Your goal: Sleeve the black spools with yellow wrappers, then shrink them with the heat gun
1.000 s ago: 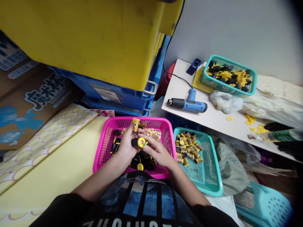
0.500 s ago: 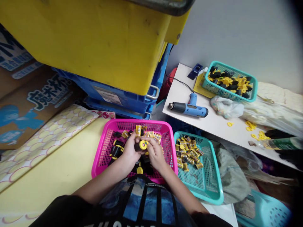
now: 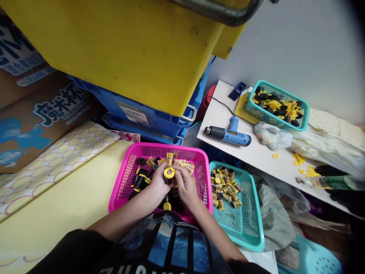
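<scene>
Over the pink basket (image 3: 208,179), my left hand (image 3: 158,182) is closed around a small black cylinder with a yellow cap (image 3: 169,173). A pink dot marks the middle of the cap, which faces up toward me. My right hand (image 3: 186,184) has its fingertips pinched together at the cap's right edge, by a small yellow bit too small to name. Below and around both hands, the basket holds black cylinders with yellow caps (image 3: 141,177) and several small pieces in printed yellow wrapping (image 3: 186,166). My hands hide part of the contents.
At the right, a teal basket (image 3: 258,213) holds wrapped yellow pieces. A blue heat gun (image 3: 228,136) lies on the white table (image 3: 216,93), near another teal basket (image 3: 273,121) of black and yellow parts. Stacked yellow (image 3: 128,49) and blue crates (image 3: 159,123) rise ahead.
The capped cylinder has tipped more upright in my left hand, its cap now facing up. My right fingertips stay beside the cap. The view has shifted slightly.
</scene>
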Demonstrator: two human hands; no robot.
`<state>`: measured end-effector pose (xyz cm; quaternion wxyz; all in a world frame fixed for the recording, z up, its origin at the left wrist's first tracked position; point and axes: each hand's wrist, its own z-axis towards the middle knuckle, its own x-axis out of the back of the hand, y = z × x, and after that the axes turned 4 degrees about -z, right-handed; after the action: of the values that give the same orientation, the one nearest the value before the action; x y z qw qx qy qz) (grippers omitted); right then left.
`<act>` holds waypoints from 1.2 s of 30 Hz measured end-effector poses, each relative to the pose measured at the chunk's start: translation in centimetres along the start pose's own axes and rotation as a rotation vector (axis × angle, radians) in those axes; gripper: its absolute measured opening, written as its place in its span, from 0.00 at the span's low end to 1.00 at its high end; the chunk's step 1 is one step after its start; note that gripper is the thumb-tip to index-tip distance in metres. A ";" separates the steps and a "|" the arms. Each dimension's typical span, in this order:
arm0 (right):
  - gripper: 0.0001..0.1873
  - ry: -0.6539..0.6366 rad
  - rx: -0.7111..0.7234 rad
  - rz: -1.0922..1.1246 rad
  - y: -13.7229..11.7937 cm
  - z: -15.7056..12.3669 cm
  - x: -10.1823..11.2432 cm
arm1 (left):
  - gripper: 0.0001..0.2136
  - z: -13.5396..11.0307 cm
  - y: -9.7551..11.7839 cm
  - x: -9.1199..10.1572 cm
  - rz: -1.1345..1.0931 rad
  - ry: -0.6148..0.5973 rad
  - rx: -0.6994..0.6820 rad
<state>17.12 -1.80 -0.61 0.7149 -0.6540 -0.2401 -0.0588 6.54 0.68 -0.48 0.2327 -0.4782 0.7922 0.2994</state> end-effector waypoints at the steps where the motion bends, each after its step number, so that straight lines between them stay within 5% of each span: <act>1: 0.16 -0.028 -0.001 0.001 0.0 0.0 0.1 | 0.14 0.1 -0.1 0.0 -0.012 0.009 -0.018; 9: 0.14 -0.078 -0.121 0.026 -0.6 0.6 -0.1 | 0.12 0.8 0.0 1.0 -0.038 0.060 -0.187; 16: 0.13 0.028 0.088 -0.066 0.8 0.5 -0.8 | 0.13 0.6 0.4 0.7 -0.016 0.052 -0.290; 22: 0.11 -0.059 0.369 -0.354 0.8 0.2 -0.4 | 0.19 -0.4 0.6 0.3 0.128 0.115 -0.416; 28: 0.07 -0.062 0.381 -0.295 -0.6 0.7 0.3 | 0.20 -1.6 0.9 -0.1 0.280 0.083 -0.520; 34: 0.17 -0.215 0.419 -0.371 -1.9 1.0 1.5 | 0.15 -2.1 1.7 0.0 0.422 -0.018 -0.566; 36: 0.15 -0.166 0.380 -0.288 -2.1 0.9 2.6 | 0.13 -2.1 2.1 0.3 0.525 -0.065 -0.603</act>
<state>18.35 -0.62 2.45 0.7872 -0.4694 -0.3953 -0.0601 4.33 -0.18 1.33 0.0223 -0.2969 0.7561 0.5828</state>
